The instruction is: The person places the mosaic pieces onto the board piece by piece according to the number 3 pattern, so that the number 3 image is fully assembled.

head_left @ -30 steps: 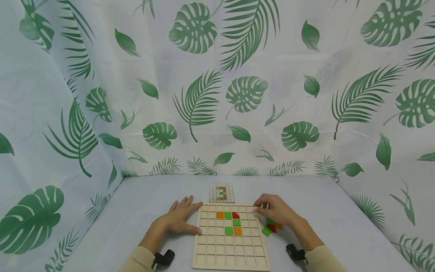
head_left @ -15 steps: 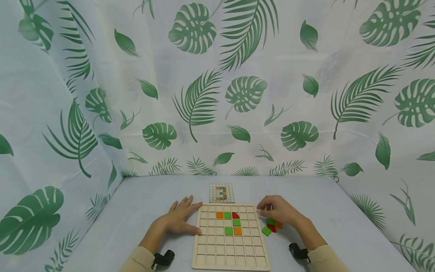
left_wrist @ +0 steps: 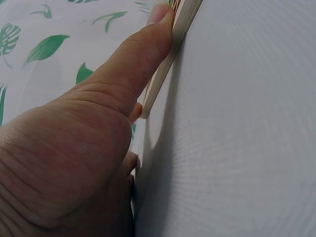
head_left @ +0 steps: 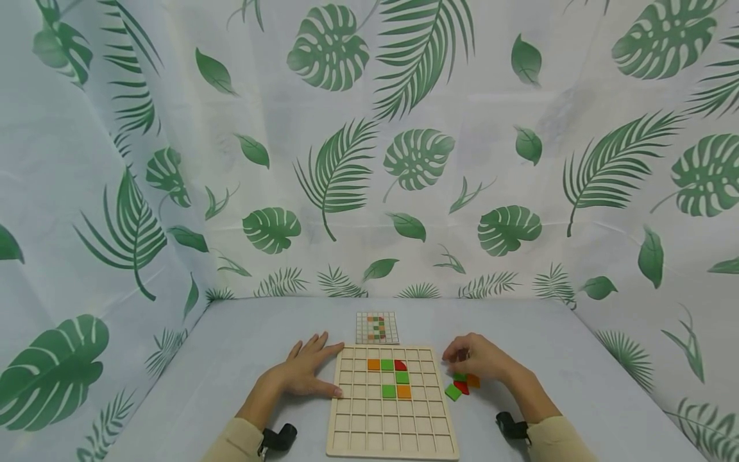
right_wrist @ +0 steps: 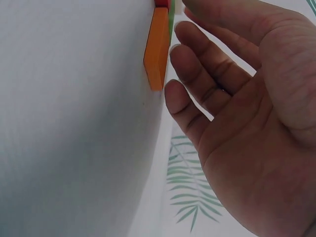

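A wooden grid board (head_left: 366,443) lies on the table. In its cells sit several coloured tiles, among them an orange square (head_left: 373,364), a red quarter-round tile (head_left: 401,366) and a green square (head_left: 389,391). My left hand (head_left: 306,373) rests spread at the board's left side, thumb on the edge and index finger at the far corner. Right of the board, my right hand (head_left: 476,358) hovers with loosely bent fingers over a small pile: a green tile (head_left: 453,392), a red tile (head_left: 461,387) and an orange tile (right_wrist: 156,49). No tile shows between its fingers.
A small printed pattern card (head_left: 377,328) with a coloured grid lies just beyond the board. Black wrist cameras sit by each forearm, the left one (head_left: 280,438) near the board. A leaf-print cloth (head_left: 369,192) hangs behind and at the sides.
My right hand has drawn away from the board's far right corner, to the right and slightly nearer, over the loose tiles. The left hand and board stay put.
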### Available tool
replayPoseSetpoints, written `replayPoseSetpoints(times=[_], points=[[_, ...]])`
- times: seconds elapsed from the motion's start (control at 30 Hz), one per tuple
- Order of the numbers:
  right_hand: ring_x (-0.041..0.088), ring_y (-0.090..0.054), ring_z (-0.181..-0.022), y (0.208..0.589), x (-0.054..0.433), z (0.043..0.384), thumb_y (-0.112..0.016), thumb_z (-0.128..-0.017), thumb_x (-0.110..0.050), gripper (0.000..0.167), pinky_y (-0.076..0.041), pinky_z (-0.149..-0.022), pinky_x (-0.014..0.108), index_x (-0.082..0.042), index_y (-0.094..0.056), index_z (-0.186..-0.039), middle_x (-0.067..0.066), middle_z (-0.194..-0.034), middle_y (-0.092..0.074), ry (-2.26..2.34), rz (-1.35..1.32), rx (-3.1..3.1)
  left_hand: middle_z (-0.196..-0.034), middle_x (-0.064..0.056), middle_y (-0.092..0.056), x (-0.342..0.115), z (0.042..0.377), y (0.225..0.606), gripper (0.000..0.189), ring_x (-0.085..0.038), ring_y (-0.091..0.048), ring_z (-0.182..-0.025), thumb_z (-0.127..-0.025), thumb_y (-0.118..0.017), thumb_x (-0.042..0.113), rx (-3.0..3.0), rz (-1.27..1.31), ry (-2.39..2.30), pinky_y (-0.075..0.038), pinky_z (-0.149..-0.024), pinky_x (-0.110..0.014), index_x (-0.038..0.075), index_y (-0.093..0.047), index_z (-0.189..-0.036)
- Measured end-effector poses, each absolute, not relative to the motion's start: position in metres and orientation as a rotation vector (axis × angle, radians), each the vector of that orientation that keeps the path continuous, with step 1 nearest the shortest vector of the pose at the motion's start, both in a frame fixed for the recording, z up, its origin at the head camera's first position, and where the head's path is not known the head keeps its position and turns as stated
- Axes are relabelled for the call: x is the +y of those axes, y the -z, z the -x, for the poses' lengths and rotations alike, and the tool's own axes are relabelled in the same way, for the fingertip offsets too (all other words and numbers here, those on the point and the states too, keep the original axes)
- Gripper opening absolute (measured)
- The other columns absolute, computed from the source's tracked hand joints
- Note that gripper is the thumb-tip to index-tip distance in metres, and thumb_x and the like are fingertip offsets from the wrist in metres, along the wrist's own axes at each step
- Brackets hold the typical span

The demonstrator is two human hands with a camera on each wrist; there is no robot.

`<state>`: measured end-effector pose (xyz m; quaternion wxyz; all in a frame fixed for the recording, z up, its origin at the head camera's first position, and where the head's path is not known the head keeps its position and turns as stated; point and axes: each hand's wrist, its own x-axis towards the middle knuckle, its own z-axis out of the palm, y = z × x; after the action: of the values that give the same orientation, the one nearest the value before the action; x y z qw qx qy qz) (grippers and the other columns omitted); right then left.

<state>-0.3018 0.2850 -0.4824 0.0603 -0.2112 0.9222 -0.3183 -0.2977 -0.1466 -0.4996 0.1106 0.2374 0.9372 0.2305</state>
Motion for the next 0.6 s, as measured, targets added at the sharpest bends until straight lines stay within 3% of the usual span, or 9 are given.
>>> replayPoseSetpoints(times=[0.27,0.6], points=[[0.018,-0.057,-0.082,0.4808,0.2884,0.3004,-0.087,-0.083,-0.013,0.015,-0.049,-0.069,0.024,-0.015,-0.08,-0.096,-0.002,-0.089,-0.071,0.982,0.621,2.75,-0.174,-0.021,-0.013,-0.1467,0.2984,0.4996,0.104,-0.044,-0.008,-0.162,-0.077,-0.08,0.069,2.757,-0.698,-0.677,-0.003,-0.128,-0.068,0.029,-0.037,-0.162],[0.015,-0.06,-0.078,0.4819,0.2938,0.3031,-0.088,-0.081,-0.013,0.016,-0.053,-0.069,0.024,-0.011,-0.08,-0.094,0.0,-0.089,-0.073,1.03,0.672,2.67,-0.174,-0.021,-0.013,-0.1469,0.2987,0.4995,0.104,-0.044,-0.008,-0.161,-0.077,-0.08,0.069,2.76,-0.704,-0.674,-0.004,-0.128,-0.068,0.029,-0.038,-0.162]])
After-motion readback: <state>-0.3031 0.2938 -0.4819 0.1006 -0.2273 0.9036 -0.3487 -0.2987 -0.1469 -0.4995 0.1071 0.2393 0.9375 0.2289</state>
